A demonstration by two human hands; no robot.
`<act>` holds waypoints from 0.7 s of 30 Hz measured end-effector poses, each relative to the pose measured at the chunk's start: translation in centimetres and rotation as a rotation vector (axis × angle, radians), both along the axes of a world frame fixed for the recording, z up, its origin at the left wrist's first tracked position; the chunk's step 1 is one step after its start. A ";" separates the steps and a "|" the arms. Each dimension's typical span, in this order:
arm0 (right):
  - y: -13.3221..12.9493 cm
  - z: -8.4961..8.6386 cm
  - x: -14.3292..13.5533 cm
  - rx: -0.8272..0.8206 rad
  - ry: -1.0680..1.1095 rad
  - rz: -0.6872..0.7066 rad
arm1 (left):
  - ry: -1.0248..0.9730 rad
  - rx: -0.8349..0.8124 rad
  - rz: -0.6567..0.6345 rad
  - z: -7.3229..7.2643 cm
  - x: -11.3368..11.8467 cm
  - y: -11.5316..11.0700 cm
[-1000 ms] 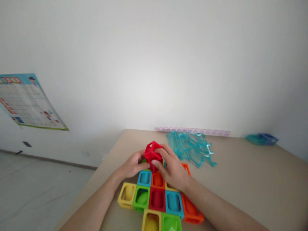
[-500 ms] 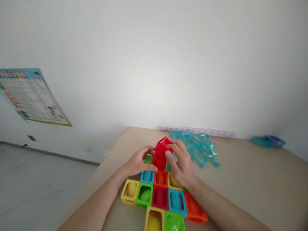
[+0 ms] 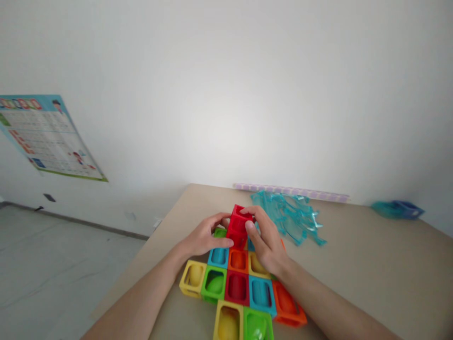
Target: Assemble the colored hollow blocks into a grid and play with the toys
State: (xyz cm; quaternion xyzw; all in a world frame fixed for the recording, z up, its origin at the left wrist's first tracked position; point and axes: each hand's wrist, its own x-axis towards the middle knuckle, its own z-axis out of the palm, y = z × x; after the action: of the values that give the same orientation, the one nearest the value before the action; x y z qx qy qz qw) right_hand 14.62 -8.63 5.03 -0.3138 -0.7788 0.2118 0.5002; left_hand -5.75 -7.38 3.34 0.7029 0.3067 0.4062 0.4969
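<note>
Two red hollow blocks are stacked at the far end of a flat arrangement of coloured blocks on the table. My right hand (image 3: 269, 242) pinches the upper red block (image 3: 238, 223) between thumb and fingers. The fingers and thumb of my left hand (image 3: 205, 236) close around the lower red block (image 3: 236, 240) beneath it. Toward me lie an orange block (image 3: 238, 260), a dark red block (image 3: 237, 287), blue blocks (image 3: 261, 293), green blocks (image 3: 214, 283) and yellow blocks (image 3: 193, 276), joined side by side. My right hand and wrist hide part of the arrangement's right side.
Transparent teal plastic pieces (image 3: 292, 217) lie in a heap behind my right hand. A purple patterned strip (image 3: 293, 191) runs along the wall. At the far right sits a blue block (image 3: 408, 209) beside teal pieces. The table's left edge drops to a grey floor (image 3: 71, 264).
The upper red block was tilted and turned over the lower one; now it sits squarely aligned on top. My left hand keeps its hold. The view has shifted slightly.
</note>
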 end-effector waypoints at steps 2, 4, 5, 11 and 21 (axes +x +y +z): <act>0.0 -0.1 0.0 -0.025 0.016 -0.002 | -0.002 -0.005 0.002 0.0 0.0 0.0; 0.2 -0.1 0.1 -0.055 0.042 -0.008 | -0.014 -0.012 0.007 -0.1 0.0 0.1; 0.3 -0.2 0.2 -0.068 0.060 -0.004 | -0.026 -0.018 0.009 -0.2 0.0 0.1; 0.9 -0.5 0.0 -0.055 0.131 -0.005 | -0.077 -0.042 0.015 -0.4 0.0 0.3; 0.3 0.0 0.4 0.019 0.141 -0.045 | 0.012 0.011 0.039 -0.1 0.4 -0.3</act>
State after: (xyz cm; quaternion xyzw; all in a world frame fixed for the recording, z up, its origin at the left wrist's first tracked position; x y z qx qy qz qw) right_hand 15.03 -8.30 5.00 -0.3109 -0.7364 0.2147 0.5612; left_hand -5.36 -7.68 3.28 0.7021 0.3212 0.4131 0.4831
